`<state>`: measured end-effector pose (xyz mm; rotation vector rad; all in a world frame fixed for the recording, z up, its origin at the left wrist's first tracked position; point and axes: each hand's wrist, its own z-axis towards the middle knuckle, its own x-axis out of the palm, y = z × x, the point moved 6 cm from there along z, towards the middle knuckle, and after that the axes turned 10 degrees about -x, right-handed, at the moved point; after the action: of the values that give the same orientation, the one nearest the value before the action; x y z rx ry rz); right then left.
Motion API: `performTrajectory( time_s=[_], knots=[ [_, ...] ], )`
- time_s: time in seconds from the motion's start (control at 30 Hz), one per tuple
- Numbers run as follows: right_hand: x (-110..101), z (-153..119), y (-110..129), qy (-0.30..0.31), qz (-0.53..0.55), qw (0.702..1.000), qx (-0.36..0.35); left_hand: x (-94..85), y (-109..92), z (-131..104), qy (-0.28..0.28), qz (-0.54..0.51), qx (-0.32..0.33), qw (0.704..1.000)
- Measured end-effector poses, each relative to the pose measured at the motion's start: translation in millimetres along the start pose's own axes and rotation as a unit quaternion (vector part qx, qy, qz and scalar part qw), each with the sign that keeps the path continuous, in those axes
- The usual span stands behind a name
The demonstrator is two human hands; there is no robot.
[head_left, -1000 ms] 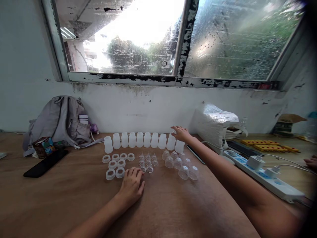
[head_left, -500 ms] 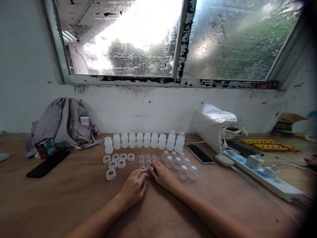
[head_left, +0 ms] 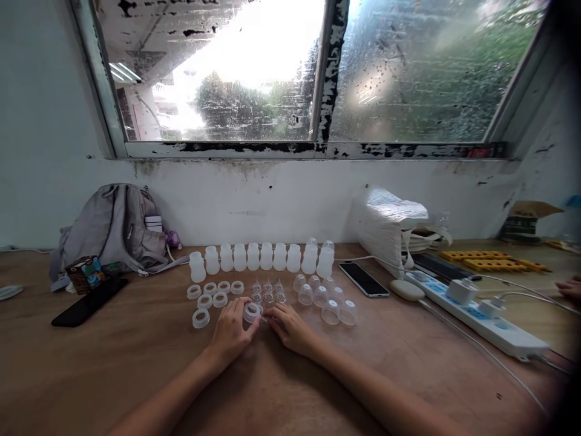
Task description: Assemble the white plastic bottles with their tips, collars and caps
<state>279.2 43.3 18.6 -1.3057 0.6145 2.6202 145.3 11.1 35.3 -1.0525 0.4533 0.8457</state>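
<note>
My left hand (head_left: 233, 330) grips a white bottle collar ring (head_left: 252, 312) between thumb and fingers, tilted just above the table. Close beside it, my right hand (head_left: 288, 327) has its fingers pinched on a clear bottle teat (head_left: 264, 323), partly hidden by the fingertips. Behind both hands stand several clear teats (head_left: 268, 292) in short rows. More white collar rings (head_left: 204, 301) lie to the left. Clear dome caps (head_left: 320, 295) are grouped on the right. A row of frosted baby bottles (head_left: 253, 257) stands at the back; the two rightmost wear clear caps.
A grey backpack (head_left: 113, 227), a small box (head_left: 86, 274) and a black phone (head_left: 88, 303) are on the left. To the right are another phone (head_left: 364, 280), a white round device (head_left: 407, 290) and a power strip (head_left: 481, 318) with cables. Another person's hand (head_left: 569, 289) shows at the right edge.
A collar ring now shows in my left hand, which has shifted slightly left. My right hand has drawn back from the teat rows with a teat at its fingertips.
</note>
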Motion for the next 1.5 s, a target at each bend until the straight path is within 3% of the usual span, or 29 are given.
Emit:
performTrajectory(
  time_s=[0.1,0.3,0.5,0.63,0.83,1.07,1.17,1.3,1.5],
  knots=[
    [3.2,0.9,4.1,0.008,0.005,1.000,-0.007,-5.6,-1.4,1.9,-0.008,-0.093,-0.016,0.996],
    [2.2,1.2,-3.0,-0.014,0.099,0.994,0.040,-2.7,-8.9,0.7,0.064,-0.178,0.023,0.982],
    [2.2,-0.9,-17.7,-0.069,0.203,0.974,0.080,13.3,-4.3,-2.8,0.108,-0.082,0.035,0.990],
    [2.4,-1.5,-17.8,-0.067,0.185,0.977,0.082,24.9,3.1,-3.9,0.142,-0.008,0.018,0.990],
    [0.7,2.1,-4.6,-0.057,0.098,0.993,0.045,27.9,3.5,-4.6,0.148,0.010,0.034,0.988],
    [18.0,3.7,-4.4,-0.033,0.055,0.997,0.047,31.4,9.8,-4.2,0.138,0.012,0.028,0.990],
    [16.2,2.3,-2.9,-0.029,0.044,0.998,0.034,28.5,6.9,-3.5,0.133,-0.020,0.031,0.990],
    [-1.3,1.5,4.0,-0.040,0.047,0.998,0.016,18.6,-3.4,-2.6,0.141,-0.130,0.017,0.981],
    [-11.8,1.1,15.5,0.016,0.031,0.999,-0.001,20.8,-11.3,-6.5,0.217,-0.333,-0.025,0.917]
  ],
)
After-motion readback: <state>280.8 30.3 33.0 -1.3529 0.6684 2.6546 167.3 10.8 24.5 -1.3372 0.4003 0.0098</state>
